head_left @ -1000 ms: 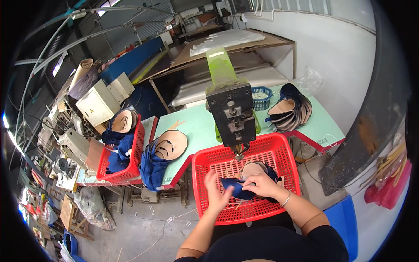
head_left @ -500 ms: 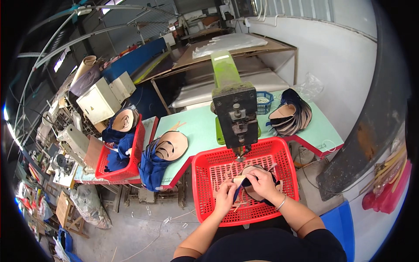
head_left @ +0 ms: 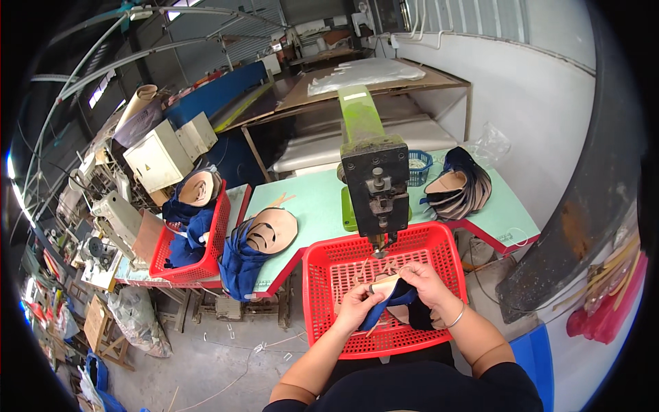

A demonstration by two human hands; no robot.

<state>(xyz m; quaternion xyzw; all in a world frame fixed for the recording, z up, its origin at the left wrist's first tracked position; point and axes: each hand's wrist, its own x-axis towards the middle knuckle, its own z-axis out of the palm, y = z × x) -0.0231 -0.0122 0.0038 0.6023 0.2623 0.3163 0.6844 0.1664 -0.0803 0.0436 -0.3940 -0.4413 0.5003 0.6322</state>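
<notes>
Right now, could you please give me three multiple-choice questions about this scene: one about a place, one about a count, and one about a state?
1. Where are the two hands working?
A. Over the red basket in front of the machine
B. On the grey floor
C. Inside the small blue basket

2. How many red baskets can be seen?
A. One
B. Two
C. Four

3. What state is the shoe piece in?
A. Lying alone on the table
B. Held by both hands
C. Hanging from the machine

Answers:
1. A: the left hand and right hand are over the red basket, below the machine.
2. B: that one, plus another red basket on the table to the left.
3. B: both hands grip the blue and tan shoe piece.
</notes>
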